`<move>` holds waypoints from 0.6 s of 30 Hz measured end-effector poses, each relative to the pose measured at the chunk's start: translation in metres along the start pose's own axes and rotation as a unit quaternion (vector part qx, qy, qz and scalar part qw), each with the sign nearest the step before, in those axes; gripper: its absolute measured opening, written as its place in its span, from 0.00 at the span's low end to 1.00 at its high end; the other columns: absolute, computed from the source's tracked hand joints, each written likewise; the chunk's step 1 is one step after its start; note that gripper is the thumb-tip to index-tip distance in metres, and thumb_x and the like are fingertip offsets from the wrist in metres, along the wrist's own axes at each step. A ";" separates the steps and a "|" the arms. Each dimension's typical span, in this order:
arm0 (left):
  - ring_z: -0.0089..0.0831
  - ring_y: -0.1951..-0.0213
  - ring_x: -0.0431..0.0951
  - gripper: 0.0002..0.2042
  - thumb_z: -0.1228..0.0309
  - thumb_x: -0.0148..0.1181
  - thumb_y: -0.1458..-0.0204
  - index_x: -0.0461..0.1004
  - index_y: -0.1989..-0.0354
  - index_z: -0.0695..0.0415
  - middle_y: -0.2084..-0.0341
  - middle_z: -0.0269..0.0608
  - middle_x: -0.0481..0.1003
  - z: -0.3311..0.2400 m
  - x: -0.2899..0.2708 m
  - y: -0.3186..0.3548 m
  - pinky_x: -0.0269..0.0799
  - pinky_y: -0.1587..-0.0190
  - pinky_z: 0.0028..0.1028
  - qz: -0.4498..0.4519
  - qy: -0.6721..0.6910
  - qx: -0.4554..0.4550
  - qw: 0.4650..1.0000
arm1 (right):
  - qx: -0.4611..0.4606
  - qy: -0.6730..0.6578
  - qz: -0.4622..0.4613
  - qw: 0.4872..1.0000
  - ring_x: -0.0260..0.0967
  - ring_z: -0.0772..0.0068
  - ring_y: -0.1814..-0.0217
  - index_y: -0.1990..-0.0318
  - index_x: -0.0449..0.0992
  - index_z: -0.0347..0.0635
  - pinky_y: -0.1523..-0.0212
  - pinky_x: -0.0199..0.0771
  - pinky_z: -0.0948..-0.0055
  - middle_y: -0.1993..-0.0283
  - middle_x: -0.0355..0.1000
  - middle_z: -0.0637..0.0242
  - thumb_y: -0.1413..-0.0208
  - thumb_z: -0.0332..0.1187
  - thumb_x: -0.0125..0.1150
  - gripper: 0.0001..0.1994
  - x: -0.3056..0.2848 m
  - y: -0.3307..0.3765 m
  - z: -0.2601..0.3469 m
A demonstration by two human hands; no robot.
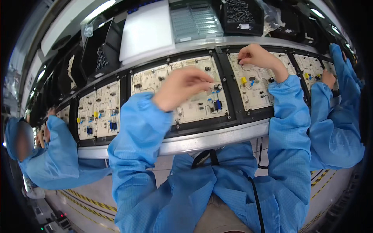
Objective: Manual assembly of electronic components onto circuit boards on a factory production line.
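Pinching small pale cylinder (211, 85): left hand (182, 87) over flat beige circuit board (194, 105)

Left hand (182, 91) motion-blurred, item pinched in its fingertips too small to identify, right hand (256, 57) fingertips hiding a board part, circuit board (194, 105) components too fine to distinguish, co-worker's face blurred

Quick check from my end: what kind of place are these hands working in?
Most likely an electronics assembly line. Pale circuit boards sit in black carriers along a metal conveyor rail, black parts bins line the shelf above, and blue-smocked co-workers work alongside.
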State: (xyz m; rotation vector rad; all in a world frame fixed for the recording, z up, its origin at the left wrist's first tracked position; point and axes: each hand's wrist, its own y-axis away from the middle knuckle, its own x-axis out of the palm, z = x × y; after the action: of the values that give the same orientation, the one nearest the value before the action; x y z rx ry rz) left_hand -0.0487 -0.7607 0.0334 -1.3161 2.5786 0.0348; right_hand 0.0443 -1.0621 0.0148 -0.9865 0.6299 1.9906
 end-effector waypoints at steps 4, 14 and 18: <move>0.30 0.68 0.76 0.09 0.69 0.58 0.53 0.78 0.66 0.60 0.69 0.38 0.75 -0.047 0.052 0.001 0.72 0.65 0.30 0.103 -0.213 0.222 0.946 | -0.021 -0.001 -0.014 1.000 0.69 0.78 0.71 0.67 0.75 0.32 0.70 0.68 0.76 0.74 0.73 0.64 0.54 0.27 0.63 0.08 0.001 0.002 -0.016; 0.31 0.64 0.75 0.10 0.69 0.54 0.50 0.74 0.63 0.59 0.66 0.40 0.73 -0.058 0.106 0.052 0.71 0.61 0.29 0.190 -0.061 0.166 0.966 | -0.049 0.049 -0.012 0.998 0.69 0.74 0.71 0.65 0.76 0.35 0.67 0.69 0.76 0.73 0.73 0.64 0.51 0.30 0.61 0.08 0.006 -0.001 -0.001; 0.32 0.62 0.74 0.10 0.69 0.52 0.49 0.73 0.61 0.59 0.65 0.41 0.72 -0.081 0.108 0.054 0.71 0.60 0.29 0.232 -0.050 0.178 0.955 | -0.079 0.069 -0.023 0.994 0.71 0.71 0.73 0.66 0.78 0.36 0.70 0.69 0.72 0.75 0.75 0.59 0.54 0.32 0.63 0.10 -0.005 0.007 0.007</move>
State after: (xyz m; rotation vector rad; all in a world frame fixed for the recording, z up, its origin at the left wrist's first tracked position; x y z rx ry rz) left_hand -0.1699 -0.8253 0.0828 -0.5579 2.5872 -0.2609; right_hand 0.0375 -1.0637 0.0234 -1.2332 0.5240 1.9667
